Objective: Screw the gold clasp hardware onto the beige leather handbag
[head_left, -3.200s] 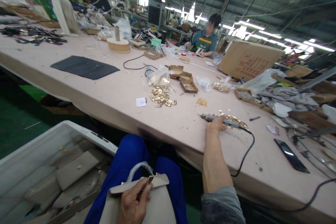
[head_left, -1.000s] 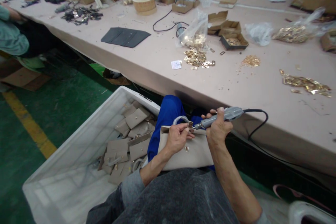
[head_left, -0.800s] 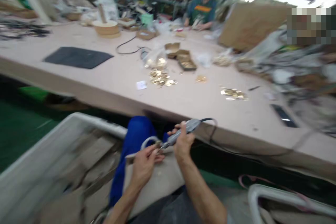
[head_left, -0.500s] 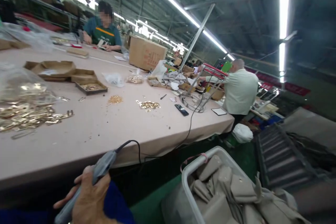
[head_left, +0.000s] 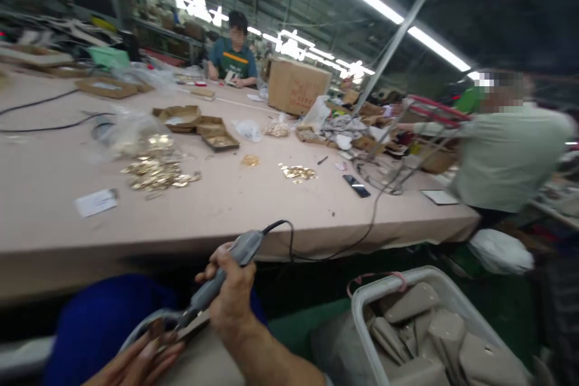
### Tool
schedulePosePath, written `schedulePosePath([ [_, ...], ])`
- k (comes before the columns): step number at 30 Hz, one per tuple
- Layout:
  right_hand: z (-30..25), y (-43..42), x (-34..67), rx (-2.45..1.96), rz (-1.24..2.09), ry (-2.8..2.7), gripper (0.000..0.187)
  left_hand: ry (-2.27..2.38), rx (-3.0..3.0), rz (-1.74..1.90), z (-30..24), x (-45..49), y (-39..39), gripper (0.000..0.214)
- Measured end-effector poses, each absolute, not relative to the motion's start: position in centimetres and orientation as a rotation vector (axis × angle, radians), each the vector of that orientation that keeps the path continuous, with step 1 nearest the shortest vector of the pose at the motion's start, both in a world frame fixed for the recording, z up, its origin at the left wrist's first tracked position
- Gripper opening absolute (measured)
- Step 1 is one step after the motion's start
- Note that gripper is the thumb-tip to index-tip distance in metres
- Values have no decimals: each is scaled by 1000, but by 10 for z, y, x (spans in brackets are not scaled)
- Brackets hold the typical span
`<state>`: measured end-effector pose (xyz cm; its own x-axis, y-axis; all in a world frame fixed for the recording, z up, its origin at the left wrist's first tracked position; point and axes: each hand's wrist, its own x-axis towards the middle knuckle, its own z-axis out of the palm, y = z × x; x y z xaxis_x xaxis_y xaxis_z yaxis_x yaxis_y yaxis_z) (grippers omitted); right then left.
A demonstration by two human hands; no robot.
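My right hand [head_left: 233, 292] is closed round a grey corded electric screwdriver [head_left: 221, 274] whose tip points down-left at the top of a beige handbag [head_left: 199, 350] lying on my lap. At the bottom edge, my left hand [head_left: 136, 362] rests its fingers on the bag's top by the tool's tip; the hand is blurred and partly cut off. The tool's black cord [head_left: 316, 247] loops up over the table edge.
The long pink worktable [head_left: 235, 205] carries heaps of gold metal fittings [head_left: 156, 172], small cardboard boxes [head_left: 208, 129], plastic bags and a phone [head_left: 356, 186]. A white bin [head_left: 362, 304] of beige bags stands at lower right. One person sits across the table; another stands at right.
The view swung from my lap up to the right, then back left and down. My right hand kept hold of the screwdriver throughout; my left hand and the bag are back in view.
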<state>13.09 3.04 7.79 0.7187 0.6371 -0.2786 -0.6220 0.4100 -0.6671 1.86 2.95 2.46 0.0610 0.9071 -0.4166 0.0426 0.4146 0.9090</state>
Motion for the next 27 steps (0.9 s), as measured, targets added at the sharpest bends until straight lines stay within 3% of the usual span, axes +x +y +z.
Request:
schedulePosePath([
  [4, 105, 7, 126, -841, 787, -143, 45, 1135, 829, 838, 43, -24, 7, 63],
  [10, 97, 12, 114, -843, 709, -333, 30, 1062, 781, 887, 21, -23, 17, 47],
  [27, 99, 11, 87, -872, 670, -465, 28, 1000, 703, 897, 27, -27, 13, 42],
])
